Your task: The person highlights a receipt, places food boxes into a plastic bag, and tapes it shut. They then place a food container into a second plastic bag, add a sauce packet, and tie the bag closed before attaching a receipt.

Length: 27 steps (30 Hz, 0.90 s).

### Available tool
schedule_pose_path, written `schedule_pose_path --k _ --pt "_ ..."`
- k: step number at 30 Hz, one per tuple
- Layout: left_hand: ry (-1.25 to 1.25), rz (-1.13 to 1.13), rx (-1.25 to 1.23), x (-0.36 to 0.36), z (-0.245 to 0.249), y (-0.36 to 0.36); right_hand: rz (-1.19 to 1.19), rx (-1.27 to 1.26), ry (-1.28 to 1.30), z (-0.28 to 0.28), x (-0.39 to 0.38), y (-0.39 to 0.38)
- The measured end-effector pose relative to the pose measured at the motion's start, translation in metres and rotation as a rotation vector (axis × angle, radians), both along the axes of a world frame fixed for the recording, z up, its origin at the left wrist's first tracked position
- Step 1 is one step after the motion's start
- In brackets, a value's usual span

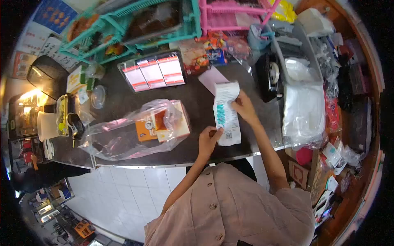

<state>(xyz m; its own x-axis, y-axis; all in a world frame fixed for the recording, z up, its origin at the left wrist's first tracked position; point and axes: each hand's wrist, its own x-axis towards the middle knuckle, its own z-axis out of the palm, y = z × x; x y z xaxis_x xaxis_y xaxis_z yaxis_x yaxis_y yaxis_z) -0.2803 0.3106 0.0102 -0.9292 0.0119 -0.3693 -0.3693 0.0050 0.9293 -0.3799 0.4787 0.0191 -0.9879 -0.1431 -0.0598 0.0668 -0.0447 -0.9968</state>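
Observation:
A long white receipt (225, 112) with printed lines and a code lies on the dark counter (197, 98). My left hand (208, 139) pinches its near left edge with thumb and fingers. My right hand (243, 105) grips its right edge near the curled top. To the left, a clear plastic bag (123, 133) lies on its side with an orange and white box (164, 123) inside it, apart from both hands.
A tablet-like screen with white and red panels (152, 71) lies further back. A black tape dispenser (269, 78) and a stack of clear bags (303, 110) sit right. Teal (131, 24) and pink (234, 12) racks line the back. Snack packets (205, 53) lie beneath them.

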Motion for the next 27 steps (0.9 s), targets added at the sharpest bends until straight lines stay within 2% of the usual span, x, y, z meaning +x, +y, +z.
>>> schedule_pose_path --k 2,4,6,7,8,9,13,14,15,16,17,18,19,20,21,22,24,26,27 --pt "-0.043 0.032 -0.188 0.008 -0.018 0.007 -0.034 0.342 -0.054 -0.053 0.014 0.008" --pt "-0.121 -0.002 -0.353 0.015 -0.041 0.009 -0.149 0.418 -0.008 -0.059 0.023 0.000" --pt "-0.140 0.046 -0.387 0.014 -0.026 0.014 -0.182 0.501 0.102 -0.049 0.023 -0.009" --pt "-0.144 0.070 -0.409 0.015 -0.021 0.014 -0.162 0.647 0.124 -0.047 0.023 -0.012" --pt "-0.065 -0.001 -0.466 0.020 -0.032 0.013 -0.142 0.790 0.156 -0.045 0.022 -0.016" --pt "-0.093 -0.057 -0.514 0.016 -0.023 0.013 -0.123 0.934 0.194 -0.045 0.019 -0.018" --pt "-0.137 -0.350 -0.710 -0.003 -0.001 0.010 0.009 0.807 0.189 -0.033 0.008 0.004" --pt "-0.126 -0.403 -0.725 -0.008 0.000 0.007 0.051 0.721 0.059 0.000 -0.003 0.017" --pt "-0.116 -0.454 -0.741 -0.013 0.000 0.005 -0.047 0.750 0.180 0.021 -0.013 0.041" --pt "-0.137 -0.468 -0.761 -0.015 -0.001 0.003 -0.214 0.677 0.081 0.030 -0.023 0.076" --pt "-0.153 -0.484 -0.783 -0.018 -0.001 0.002 -0.406 0.882 0.173 0.038 -0.043 0.126" --pt "-0.165 -0.503 -0.805 -0.020 -0.003 0.000 -0.509 1.235 0.496 0.037 -0.066 0.202" --pt "-0.180 -0.501 -0.781 -0.020 -0.005 -0.001 -0.692 1.611 0.292 0.066 -0.084 0.219" --pt "-0.193 -0.495 -0.757 -0.020 -0.007 -0.001 -0.648 1.562 0.472 0.062 -0.099 0.271" --pt "-0.207 -0.490 -0.733 -0.019 -0.009 -0.002 -0.429 2.056 0.267 0.037 -0.122 0.341" --pt "-0.214 -0.485 -0.718 -0.019 -0.008 -0.002 -0.105 2.495 0.160 0.012 -0.144 0.411" --pt "-0.230 -0.476 -0.692 -0.022 -0.004 -0.002 0.407 2.067 0.286 -0.025 -0.157 0.463" --pt "-0.227 -0.460 -0.640 -0.022 -0.007 -0.004 0.381 2.054 0.015 -0.038 -0.162 0.447" --pt "-0.225 -0.453 -0.614 -0.021 -0.008 -0.004 0.319 1.955 0.026 -0.036 -0.164 0.448"
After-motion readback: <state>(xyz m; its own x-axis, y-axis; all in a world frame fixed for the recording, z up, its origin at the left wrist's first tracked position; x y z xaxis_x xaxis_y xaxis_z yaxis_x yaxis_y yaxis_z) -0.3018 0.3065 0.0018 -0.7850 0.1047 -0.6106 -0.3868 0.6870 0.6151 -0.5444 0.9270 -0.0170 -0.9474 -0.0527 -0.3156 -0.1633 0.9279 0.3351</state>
